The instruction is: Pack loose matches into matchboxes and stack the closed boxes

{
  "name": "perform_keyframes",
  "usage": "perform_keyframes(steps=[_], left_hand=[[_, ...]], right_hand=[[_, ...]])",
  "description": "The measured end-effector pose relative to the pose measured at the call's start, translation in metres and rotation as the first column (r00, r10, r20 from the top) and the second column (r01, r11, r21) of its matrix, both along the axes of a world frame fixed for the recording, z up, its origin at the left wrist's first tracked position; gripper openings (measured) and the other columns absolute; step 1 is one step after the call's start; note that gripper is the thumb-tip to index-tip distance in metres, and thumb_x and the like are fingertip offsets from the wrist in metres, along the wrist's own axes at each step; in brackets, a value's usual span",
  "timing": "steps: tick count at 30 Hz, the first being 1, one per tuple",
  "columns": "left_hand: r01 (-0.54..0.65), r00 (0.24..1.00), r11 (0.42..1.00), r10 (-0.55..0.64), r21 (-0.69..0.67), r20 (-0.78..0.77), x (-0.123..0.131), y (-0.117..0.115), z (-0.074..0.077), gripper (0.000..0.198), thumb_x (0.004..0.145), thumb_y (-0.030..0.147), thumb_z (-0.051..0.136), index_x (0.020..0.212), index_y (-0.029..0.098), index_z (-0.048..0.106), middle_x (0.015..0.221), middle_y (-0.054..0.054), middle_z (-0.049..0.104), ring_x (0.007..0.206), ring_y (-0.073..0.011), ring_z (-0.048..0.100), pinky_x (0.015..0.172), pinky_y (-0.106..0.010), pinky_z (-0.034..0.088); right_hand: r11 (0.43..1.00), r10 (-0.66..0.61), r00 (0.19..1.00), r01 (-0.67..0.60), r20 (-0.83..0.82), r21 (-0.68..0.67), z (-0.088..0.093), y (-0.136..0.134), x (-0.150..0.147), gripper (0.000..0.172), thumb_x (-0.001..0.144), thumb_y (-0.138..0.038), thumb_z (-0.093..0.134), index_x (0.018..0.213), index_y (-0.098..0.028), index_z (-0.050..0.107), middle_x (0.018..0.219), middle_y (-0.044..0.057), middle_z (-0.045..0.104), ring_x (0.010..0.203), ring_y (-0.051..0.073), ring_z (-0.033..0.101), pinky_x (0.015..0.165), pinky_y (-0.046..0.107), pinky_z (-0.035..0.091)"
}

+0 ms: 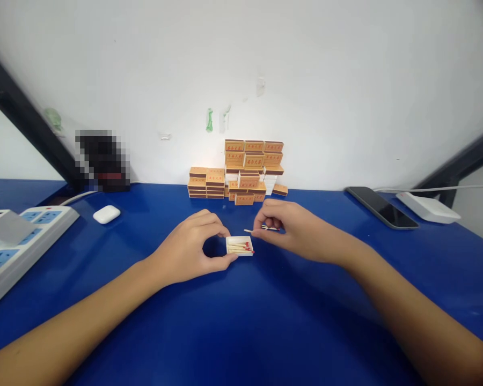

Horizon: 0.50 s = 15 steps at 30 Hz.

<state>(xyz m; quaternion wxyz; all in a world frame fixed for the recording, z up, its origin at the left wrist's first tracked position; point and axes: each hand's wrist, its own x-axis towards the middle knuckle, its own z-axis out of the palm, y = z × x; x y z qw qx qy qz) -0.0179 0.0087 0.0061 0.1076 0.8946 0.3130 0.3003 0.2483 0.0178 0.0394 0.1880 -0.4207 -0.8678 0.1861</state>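
My left hand grips the left end of a small white matchbox tray between thumb and fingers. In the tray lie several matches, their red heads toward the right. Just right of and above it, my right hand is closed in a pinch on a matchstick, whose pale end points left toward the tray. Its other end is hidden by my fingers. More pale sticks show beneath my right palm; whether they are held or lying on the table I cannot tell.
Stacked matchboxes stand against the wall, with a lower stack to their left. A power strip, a white earbud case and a blurred dark object are at left. A phone and white box lie at right.
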Motion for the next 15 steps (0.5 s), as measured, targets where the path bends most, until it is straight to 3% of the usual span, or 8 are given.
perform_keyframes(steps=[6, 15], left_hand=[[0.005, 1.000, 1.000, -0.005, 0.008, 0.002, 0.001, 0.001, 0.000, 0.022, 0.085, 0.033, 0.081, 0.101, 0.020, 0.073, 0.095, -0.004, 0.071, 0.089, -0.0213, 0.063, 0.082, -0.038, 0.054], [0.016, 1.000, 1.000, -0.016, 0.023, 0.013, 0.000, 0.000, 0.001, 0.020, 0.087, 0.034, 0.080, 0.101, 0.021, 0.073, 0.095, -0.004, 0.072, 0.089, -0.0217, 0.064, 0.082, -0.039, 0.054]], right_hand=[[0.999, -0.027, 0.996, 0.031, -0.086, 0.044, -0.001, -0.005, -0.011, 0.016, 0.097, -0.031, 0.064, 0.089, -0.021, 0.073, 0.086, 0.002, 0.064, 0.075, 0.015, 0.055, 0.069, 0.029, 0.042], [0.994, -0.099, 0.995, 0.098, 0.017, 0.052, -0.001, 0.010, 0.008, 0.019, 0.096, -0.034, 0.063, 0.087, -0.021, 0.073, 0.078, 0.001, 0.061, 0.069, 0.015, 0.053, 0.066, 0.030, 0.041]])
